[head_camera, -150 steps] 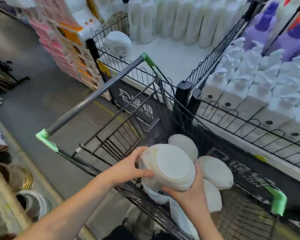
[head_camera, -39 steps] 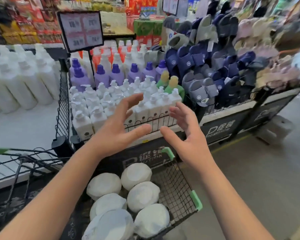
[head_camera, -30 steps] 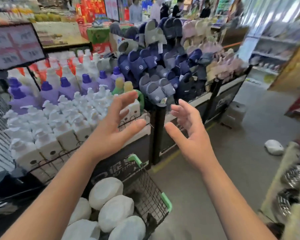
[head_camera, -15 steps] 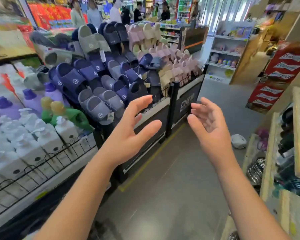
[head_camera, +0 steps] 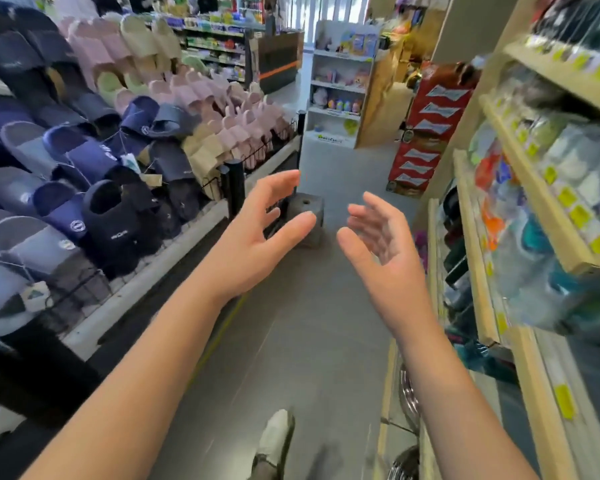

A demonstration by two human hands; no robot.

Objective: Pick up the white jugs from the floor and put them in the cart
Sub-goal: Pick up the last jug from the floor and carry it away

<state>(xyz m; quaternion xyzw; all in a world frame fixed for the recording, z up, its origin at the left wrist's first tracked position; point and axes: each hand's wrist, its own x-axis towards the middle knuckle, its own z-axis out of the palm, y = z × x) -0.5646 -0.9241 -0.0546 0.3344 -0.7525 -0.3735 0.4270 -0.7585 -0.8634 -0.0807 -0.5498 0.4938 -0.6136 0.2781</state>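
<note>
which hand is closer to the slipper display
Left. The left hand hovers open beside the slipper display; the right hand is across the aisle, near the wooden shelves.

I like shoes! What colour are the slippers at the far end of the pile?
Pale pink slippers, seen best in the head view.

slippers [head_camera: 94,157] heaped left, wooden shelves [head_camera: 534,188] right (goods blurred), grey floor [head_camera: 291,341] between.

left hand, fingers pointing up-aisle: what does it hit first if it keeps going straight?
Probably the dark block standing on the floor just beyond the left hand; the fingertips overlap it in the head view. Depth is unclear, so the hand may pass above it.
</note>
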